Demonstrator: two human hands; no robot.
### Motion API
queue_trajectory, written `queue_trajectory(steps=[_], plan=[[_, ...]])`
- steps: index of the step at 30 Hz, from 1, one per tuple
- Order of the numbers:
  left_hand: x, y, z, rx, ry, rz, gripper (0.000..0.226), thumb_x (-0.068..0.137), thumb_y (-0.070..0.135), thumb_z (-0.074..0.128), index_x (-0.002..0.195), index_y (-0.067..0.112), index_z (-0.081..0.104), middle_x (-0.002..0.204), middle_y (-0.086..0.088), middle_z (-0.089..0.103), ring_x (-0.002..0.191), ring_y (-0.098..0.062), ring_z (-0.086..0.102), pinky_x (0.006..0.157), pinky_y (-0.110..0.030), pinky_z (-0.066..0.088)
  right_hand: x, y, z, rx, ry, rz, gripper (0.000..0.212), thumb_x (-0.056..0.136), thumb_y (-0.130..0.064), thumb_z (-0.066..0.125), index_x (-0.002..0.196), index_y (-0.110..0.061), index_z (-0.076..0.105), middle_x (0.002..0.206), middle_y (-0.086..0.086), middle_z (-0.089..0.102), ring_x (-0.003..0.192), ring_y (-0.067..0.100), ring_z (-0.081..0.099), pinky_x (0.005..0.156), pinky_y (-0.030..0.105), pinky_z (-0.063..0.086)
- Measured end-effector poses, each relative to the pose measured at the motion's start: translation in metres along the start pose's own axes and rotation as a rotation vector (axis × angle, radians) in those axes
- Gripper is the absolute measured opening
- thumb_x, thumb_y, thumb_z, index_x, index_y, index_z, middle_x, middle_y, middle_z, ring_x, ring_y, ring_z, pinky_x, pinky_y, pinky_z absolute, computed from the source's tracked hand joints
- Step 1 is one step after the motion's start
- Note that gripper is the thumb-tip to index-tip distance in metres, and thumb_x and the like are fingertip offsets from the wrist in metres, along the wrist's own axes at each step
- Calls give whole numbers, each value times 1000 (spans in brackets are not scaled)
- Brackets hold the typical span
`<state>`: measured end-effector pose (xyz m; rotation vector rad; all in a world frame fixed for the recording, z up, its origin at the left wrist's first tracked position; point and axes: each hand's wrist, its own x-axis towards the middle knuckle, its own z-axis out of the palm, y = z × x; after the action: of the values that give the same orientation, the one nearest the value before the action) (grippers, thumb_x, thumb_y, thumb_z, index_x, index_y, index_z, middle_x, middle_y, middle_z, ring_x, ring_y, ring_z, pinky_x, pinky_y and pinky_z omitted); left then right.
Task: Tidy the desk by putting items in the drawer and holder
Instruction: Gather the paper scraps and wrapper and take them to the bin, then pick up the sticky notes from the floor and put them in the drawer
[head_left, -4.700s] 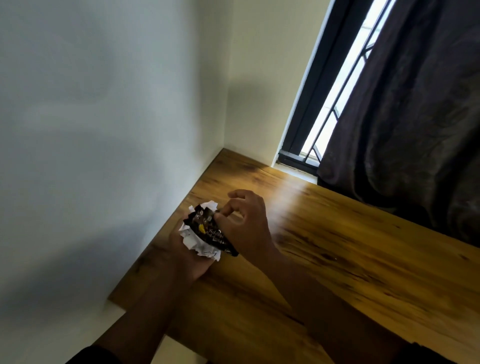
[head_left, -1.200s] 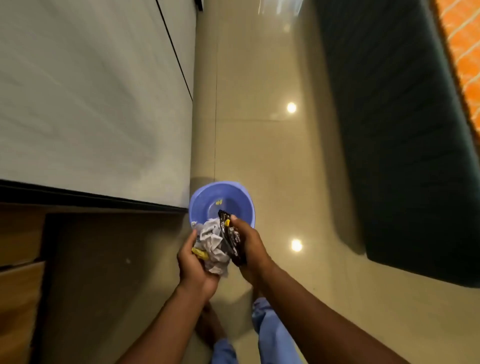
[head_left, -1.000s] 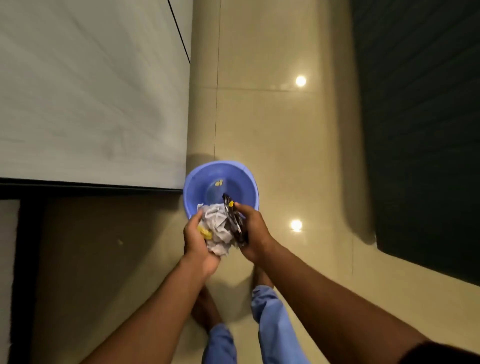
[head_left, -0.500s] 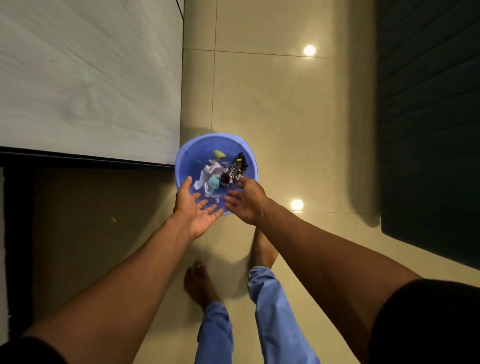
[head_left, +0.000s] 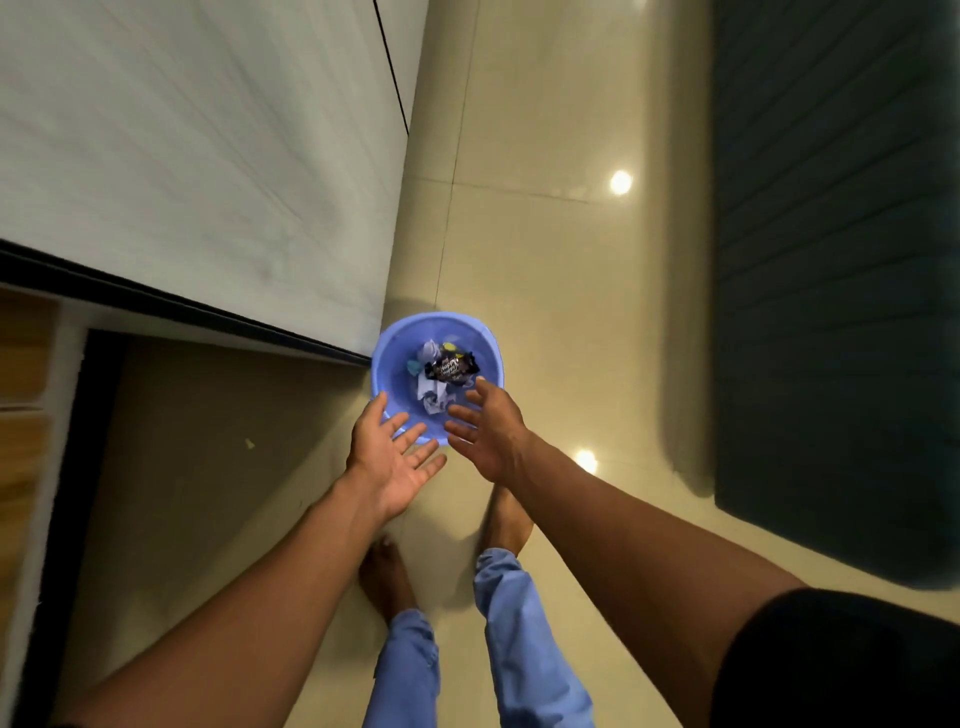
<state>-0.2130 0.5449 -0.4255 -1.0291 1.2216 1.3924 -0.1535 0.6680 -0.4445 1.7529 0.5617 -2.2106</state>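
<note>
A round blue bin (head_left: 387, 345) stands on the beige tiled floor below me. Inside it lie a dark snack wrapper (head_left: 451, 368) and crumpled white paper (head_left: 430, 395). My left hand (head_left: 388, 457) hovers palm up above the bin's near rim, fingers spread and holding nothing. My right hand (head_left: 491, 431) hovers beside it on the right, fingers straight and apart, also holding nothing. Both hands are above the bin and touch nothing.
A pale wall (head_left: 197, 156) with a dark lower edge runs along the left. Wooden furniture (head_left: 23, 395) shows at the far left edge. A dark green panel (head_left: 841, 260) fills the right side. My bare feet (head_left: 387, 577) stand on the floor just short of the bin.
A second ago both hands held the wrapper and crumpled paper over the bin. The trash has dropped into the bin, and my hands have spread open and drawn back slightly.
</note>
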Motion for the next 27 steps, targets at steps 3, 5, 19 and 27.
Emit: queue_trajectory(steps=[3,5,19,27], plan=[[-55,5,3,7,-41,47,65,97,58,47,147,16,48,146,-12,54,131,-39,53,114,-55,39,-54,-7,9,-56,-25,-35,49,105,-48,45,138,-13,55,136,10,61,109,25,61,97,39,48],[-97,9,3,17,-82,78,63,97,59,46,145,17,51,141,-11,59,129,-37,54,113,-55,39,-91,-13,18,-108,-51,-82,49,103,-49,48,132,-12,60,129,9,66,104,24,64,88,35,51],[-350,-27,-94,-3,-114,349,56,99,58,47,135,18,61,130,-9,70,125,-36,61,114,-55,39,-330,42,102,-711,-364,-306,43,105,-43,47,124,-9,66,107,6,74,99,26,68,97,42,52],[-465,-98,-209,-19,-60,605,46,99,51,48,134,23,63,127,-3,72,118,-29,64,107,-50,45,-443,156,132,-1049,-569,-511,25,103,-37,54,102,-18,70,93,6,72,75,19,63,70,29,49]])
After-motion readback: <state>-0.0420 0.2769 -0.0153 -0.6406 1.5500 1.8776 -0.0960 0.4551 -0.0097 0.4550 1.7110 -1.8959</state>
